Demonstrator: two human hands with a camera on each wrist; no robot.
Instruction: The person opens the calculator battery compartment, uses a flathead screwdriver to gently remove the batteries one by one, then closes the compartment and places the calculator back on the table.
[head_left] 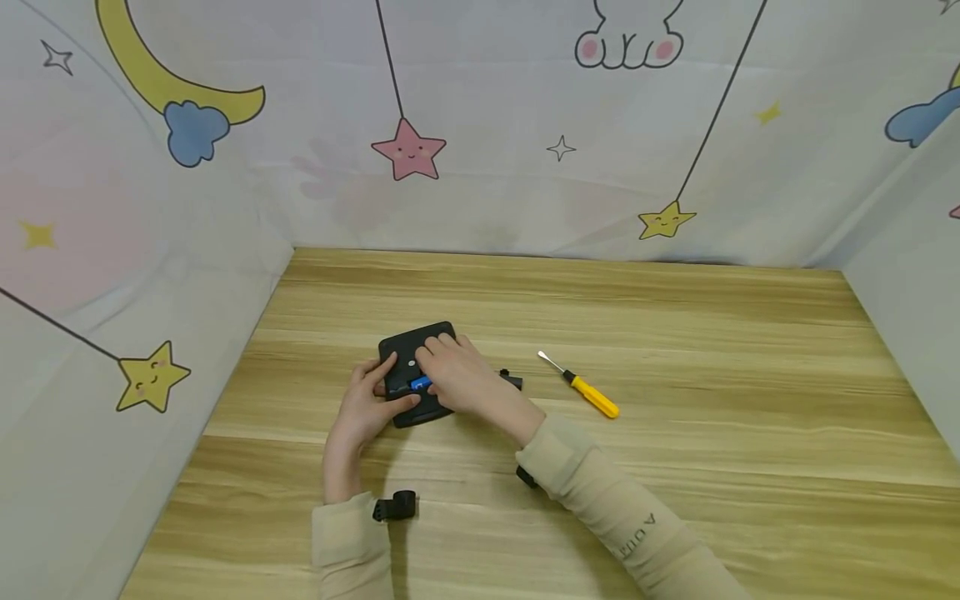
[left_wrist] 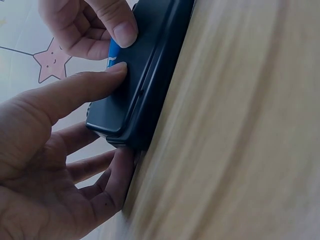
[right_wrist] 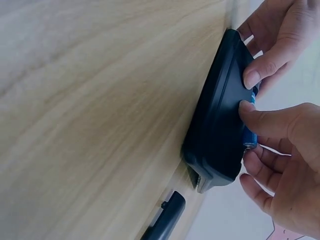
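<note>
A black, flat, rectangular device with rounded corners (head_left: pixel 416 340) lies on the wooden table, its kind unclear. My left hand (head_left: pixel 367 402) grips its left side, thumb on the upper face and fingers round the edge. A blue battery (right_wrist: pixel 248 136) sits at a slot in the device, one metal end showing in the right wrist view. My right hand (head_left: pixel 457 372) is over the device, holding the battery between thumb and curled fingers. In the head view that hand hides much of the battery and slot. The battery also shows in the left wrist view between both thumbs.
A small black cover-like piece (head_left: pixel 512 381) lies just right of the device. Farther right is a screwdriver with a yellow handle (head_left: pixel 595 397). Patterned cloth walls (head_left: pixel 510 192) stand behind and beside the wooden table (head_left: pixel 712 375). Black wrist cameras (head_left: pixel 395 505) stick out from the sleeves.
</note>
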